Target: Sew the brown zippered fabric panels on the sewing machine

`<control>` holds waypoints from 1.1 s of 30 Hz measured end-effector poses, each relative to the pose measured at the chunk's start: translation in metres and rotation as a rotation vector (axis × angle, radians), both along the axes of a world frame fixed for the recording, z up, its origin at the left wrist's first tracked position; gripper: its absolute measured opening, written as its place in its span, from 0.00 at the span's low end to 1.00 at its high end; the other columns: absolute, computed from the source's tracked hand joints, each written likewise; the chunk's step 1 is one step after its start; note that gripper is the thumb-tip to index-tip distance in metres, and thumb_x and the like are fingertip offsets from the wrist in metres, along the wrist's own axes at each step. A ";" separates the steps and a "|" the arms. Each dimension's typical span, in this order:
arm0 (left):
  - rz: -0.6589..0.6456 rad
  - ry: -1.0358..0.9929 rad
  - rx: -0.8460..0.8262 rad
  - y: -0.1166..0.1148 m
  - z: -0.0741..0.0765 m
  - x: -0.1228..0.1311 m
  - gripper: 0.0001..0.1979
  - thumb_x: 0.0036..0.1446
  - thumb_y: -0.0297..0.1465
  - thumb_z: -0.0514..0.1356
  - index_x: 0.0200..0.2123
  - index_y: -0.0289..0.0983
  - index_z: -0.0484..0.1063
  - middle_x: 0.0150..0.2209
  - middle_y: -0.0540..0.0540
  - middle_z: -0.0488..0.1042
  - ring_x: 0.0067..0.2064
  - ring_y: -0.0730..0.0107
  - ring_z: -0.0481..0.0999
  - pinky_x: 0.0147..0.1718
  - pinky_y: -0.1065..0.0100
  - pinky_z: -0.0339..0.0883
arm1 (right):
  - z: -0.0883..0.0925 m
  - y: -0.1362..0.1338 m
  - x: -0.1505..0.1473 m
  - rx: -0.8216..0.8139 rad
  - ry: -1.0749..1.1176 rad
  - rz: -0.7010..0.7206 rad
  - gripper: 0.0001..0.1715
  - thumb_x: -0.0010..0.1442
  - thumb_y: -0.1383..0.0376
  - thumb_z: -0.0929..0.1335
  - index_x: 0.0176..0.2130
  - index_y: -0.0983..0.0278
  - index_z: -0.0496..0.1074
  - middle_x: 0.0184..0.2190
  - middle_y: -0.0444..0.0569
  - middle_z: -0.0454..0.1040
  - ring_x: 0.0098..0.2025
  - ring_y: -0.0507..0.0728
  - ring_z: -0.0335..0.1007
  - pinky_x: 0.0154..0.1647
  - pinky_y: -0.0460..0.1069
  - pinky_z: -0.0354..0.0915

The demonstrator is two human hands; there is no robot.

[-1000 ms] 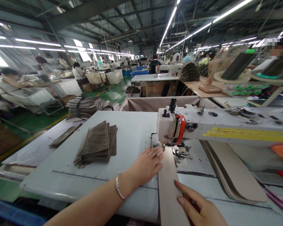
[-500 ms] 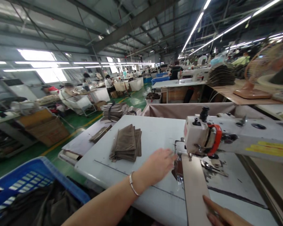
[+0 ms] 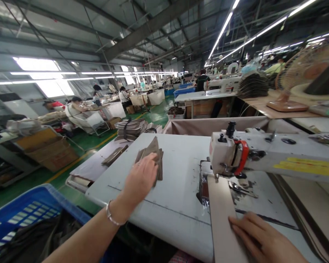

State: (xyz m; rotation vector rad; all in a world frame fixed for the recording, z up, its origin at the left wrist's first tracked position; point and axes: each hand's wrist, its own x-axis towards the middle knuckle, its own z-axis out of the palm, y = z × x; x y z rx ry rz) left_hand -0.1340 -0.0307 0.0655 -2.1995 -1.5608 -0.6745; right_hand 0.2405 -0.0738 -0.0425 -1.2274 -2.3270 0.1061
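My left hand [image 3: 141, 179] reaches out onto a stack of brown fabric pieces [image 3: 157, 155] on the white sewing table [image 3: 178, 204]. Its fingers curl over the top piece, whose far corner stands up. My right hand [image 3: 263, 239] lies flat, fingers stretched, on the near end of a long beige strip [image 3: 220, 215]. The strip runs from the table's front edge to under the presser foot [image 3: 216, 178] of the white sewing machine [image 3: 263, 155]. A bracelet sits on my left wrist.
A blue crate [image 3: 30, 210] holding dark cloth stands low at left. Long beige strips [image 3: 304, 204] lie right of the machine, small scissors [image 3: 241, 188] beside the foot. A side table [image 3: 93, 168] carries more brown pieces. People work at distant tables; a fan [image 3: 301, 76] stands behind.
My left hand has left the strip beside the presser foot and moved left onto the brown stack. My right hand has slid further up the strip. The view has swung left.
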 end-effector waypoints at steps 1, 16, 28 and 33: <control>-0.084 0.045 -0.020 -0.014 -0.006 0.017 0.12 0.67 0.29 0.48 0.49 0.33 0.66 0.59 0.37 0.66 0.62 0.57 0.64 0.59 0.56 0.60 | 0.009 0.007 -0.005 0.021 -0.011 -0.006 0.15 0.66 0.59 0.62 0.47 0.53 0.76 0.43 0.47 0.76 0.43 0.56 0.75 0.44 0.47 0.73; -0.220 -0.154 -0.452 0.082 -0.053 0.079 0.05 0.60 0.31 0.59 0.34 0.36 0.66 0.39 0.44 0.70 0.46 0.59 0.68 0.48 0.55 0.63 | 0.019 0.052 -0.021 0.155 -0.127 0.045 0.21 0.64 0.68 0.63 0.56 0.58 0.68 0.52 0.52 0.70 0.52 0.62 0.65 0.52 0.60 0.64; -0.467 -0.309 -0.660 0.071 -0.038 0.135 0.04 0.57 0.28 0.58 0.31 0.37 0.73 0.33 0.48 0.73 0.37 0.67 0.72 0.36 0.69 0.65 | 0.024 0.051 -0.025 0.088 -0.145 -0.010 0.27 0.67 0.64 0.61 0.64 0.62 0.57 0.53 0.54 0.69 0.49 0.62 0.65 0.50 0.58 0.63; -0.452 -0.327 -0.656 0.075 -0.045 0.153 0.06 0.55 0.25 0.58 0.26 0.36 0.71 0.30 0.48 0.74 0.35 0.66 0.72 0.34 0.69 0.63 | 0.025 0.050 -0.026 0.061 -0.156 -0.031 0.24 0.68 0.64 0.60 0.61 0.64 0.62 0.54 0.56 0.68 0.50 0.62 0.64 0.50 0.59 0.62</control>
